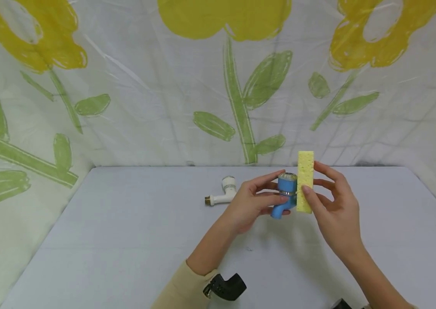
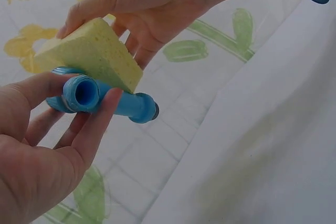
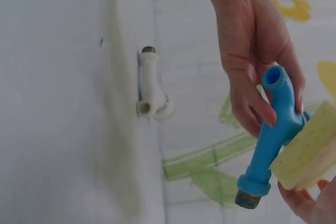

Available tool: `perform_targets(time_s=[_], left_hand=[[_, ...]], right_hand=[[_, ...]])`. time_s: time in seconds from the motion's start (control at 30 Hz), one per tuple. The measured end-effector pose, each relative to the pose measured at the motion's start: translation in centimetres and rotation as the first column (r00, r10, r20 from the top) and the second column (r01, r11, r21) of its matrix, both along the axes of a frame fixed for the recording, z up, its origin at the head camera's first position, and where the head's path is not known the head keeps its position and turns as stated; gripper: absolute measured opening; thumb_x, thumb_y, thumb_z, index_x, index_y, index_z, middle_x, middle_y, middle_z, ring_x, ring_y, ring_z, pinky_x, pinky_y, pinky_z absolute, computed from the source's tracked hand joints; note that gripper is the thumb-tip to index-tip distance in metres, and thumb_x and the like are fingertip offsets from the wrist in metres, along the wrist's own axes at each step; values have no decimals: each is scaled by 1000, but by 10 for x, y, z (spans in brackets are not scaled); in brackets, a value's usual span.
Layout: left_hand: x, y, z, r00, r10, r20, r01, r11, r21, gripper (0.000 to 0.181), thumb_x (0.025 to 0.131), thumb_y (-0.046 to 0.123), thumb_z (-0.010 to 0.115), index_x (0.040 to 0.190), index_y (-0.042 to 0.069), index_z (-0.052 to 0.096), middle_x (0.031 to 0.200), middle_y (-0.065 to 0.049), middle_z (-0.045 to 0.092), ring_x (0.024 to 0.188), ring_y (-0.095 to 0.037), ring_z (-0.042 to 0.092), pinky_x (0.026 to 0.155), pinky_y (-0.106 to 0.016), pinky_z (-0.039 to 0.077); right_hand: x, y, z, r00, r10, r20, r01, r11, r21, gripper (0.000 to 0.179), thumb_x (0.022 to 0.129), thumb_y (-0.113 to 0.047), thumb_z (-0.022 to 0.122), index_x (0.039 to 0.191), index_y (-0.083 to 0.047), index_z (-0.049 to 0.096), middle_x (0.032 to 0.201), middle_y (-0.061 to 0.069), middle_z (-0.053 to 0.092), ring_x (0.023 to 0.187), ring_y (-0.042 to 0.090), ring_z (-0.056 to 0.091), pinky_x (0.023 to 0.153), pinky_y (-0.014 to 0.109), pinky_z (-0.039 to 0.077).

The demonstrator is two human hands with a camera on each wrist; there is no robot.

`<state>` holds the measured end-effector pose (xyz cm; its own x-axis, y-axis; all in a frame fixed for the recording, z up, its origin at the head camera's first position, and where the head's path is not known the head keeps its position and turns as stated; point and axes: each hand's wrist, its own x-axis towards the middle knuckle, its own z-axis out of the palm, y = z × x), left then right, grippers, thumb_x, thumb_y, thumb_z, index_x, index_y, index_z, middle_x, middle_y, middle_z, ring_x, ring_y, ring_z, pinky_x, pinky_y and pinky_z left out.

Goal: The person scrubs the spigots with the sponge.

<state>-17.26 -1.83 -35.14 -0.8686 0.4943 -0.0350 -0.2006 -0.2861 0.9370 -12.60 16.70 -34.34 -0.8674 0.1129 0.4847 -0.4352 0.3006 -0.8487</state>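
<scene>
L hand [image 1: 249,205] pinches blue tap [image 1: 288,184] btwn thumb & fingers; R hand [image 1: 337,207] grips yellow sponge [image 1: 305,169] against it. Hands face each other, raised abv table [image 1: 125,240], twd far edge, rt of ctr. White tap [image 1: 222,198] lies nr far edge, partly behind L hand.
</scene>
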Motion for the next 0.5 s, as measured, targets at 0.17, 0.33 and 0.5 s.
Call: perform_targets(time_s=[0.17,0.33,0.5], left_hand=[[1,3,-3,1000,17,7,-17,1000,-24,56,97,-9,68,149,10,61,125,-15,67,102,-22,72,83,-45,67],[3,5,-5,1000,21,14,-20,998,-66,55,98,-7,69,151,2,57,129,-21,70,103,-33,77,84,-41,67],[3,3,-4,1000,31,1,-31,996,-81,55,97,-6,70,149,-1,57,130,-21,71,93,-22,78,79,-35,67]], right_hand=[[-3,4,1,1000,11,11,-10,998,-62,53,100,13,60,151,0,53,148,-2,54,116,20,58,84,11,58],[-5,8,1,998,41,40,-37,995,-94,55,102,9,60,152,-11,53,148,1,51,119,18,58,88,10,56],[-6,13,2,995,85,52,-82,995,-59,63,101,10,61,158,-14,47,151,2,47,123,18,55,90,10,56]])
